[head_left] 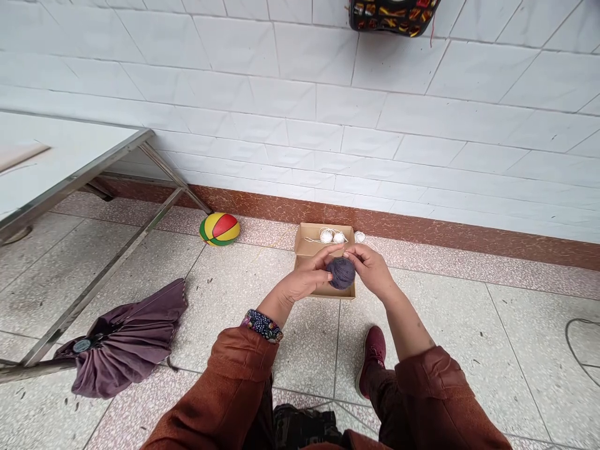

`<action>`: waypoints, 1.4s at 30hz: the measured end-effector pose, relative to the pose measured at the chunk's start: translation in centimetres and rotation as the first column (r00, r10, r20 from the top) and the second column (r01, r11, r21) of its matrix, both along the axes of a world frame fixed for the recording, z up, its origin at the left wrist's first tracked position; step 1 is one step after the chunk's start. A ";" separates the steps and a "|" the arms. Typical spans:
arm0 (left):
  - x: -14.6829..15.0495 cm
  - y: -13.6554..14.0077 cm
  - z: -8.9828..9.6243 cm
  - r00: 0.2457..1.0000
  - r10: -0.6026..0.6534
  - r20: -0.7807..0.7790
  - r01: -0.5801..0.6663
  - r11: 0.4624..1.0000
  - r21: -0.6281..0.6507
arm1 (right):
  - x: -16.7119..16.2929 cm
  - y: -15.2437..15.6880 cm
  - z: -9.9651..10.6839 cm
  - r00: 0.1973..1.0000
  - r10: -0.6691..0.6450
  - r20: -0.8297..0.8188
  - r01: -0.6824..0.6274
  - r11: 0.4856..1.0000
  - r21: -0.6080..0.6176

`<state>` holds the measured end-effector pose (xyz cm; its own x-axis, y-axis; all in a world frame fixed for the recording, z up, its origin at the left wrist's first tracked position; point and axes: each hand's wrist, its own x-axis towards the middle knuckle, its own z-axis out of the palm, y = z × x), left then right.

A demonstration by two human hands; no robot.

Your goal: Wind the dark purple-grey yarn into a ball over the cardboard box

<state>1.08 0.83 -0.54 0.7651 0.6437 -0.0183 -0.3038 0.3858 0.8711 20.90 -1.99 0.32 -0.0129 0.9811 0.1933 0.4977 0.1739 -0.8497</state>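
Note:
A dark purple-grey ball of yarn (342,274) is held up over an open cardboard box (347,291). My left hand (307,276) grips the ball from its left side, thumb on the front. At the ball's upper right, my right hand (368,265) has thumb and forefinger pinched together, close to the ball; a strand between them is too fine to make out. Two white balls of yarn (327,235) lie in the far part of the box with loose white ends. Another small white yarn ball (359,237) sits on the floor just right of the box.
A red, yellow and green ball (220,229) rests on the floor by the wall. At left stands a metal-framed table (84,172), with a purple cloth bag or folded umbrella (135,337) near its leg. A cable (574,344) lies at right. A black patterned object (392,15) is high up front.

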 end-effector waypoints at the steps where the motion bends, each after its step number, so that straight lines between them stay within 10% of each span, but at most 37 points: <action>1: 0.0 0.0 0.0 0.999 0.010 0.032 -0.008 0.998 -0.059 | 0.0 0.0 -0.2 1.000 -0.004 0.018 0.004 1.000 -0.023; 12: 0.1 1.3 -0.5 0.923 0.385 -0.001 -0.356 0.851 -0.386 | -0.6 -0.7 0.6 0.979 0.198 0.049 -0.196 0.980 -0.033; 19: 0.4 0.9 -0.8 0.914 0.321 -0.248 -0.357 0.927 -0.116 | -0.4 -1.2 2.3 0.972 0.226 -0.067 -0.227 0.974 -0.016; 23: 0.5 0.2 -0.6 0.900 0.165 -0.404 -0.119 0.984 0.137 | -0.1 -1.0 2.2 0.972 0.224 -0.068 -0.222 0.975 0.032; 31: 0.0 -0.3 0.1 1.000 0.009 -0.011 -0.010 0.997 -0.074 | 0.5 0.1 -0.6 0.998 -0.052 -0.033 0.050 0.997 -0.053; 42: 0.4 1.3 -0.7 0.886 0.449 -0.114 -0.462 0.841 -0.280 | -0.4 -0.8 0.9 0.976 0.219 0.002 -0.218 0.973 -0.077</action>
<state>1.43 2.12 -1.21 0.3809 0.8796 -0.2851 -0.4739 0.4505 0.7566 20.49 -2.81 1.26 -0.2304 0.9660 0.1172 0.4635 0.2148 -0.8597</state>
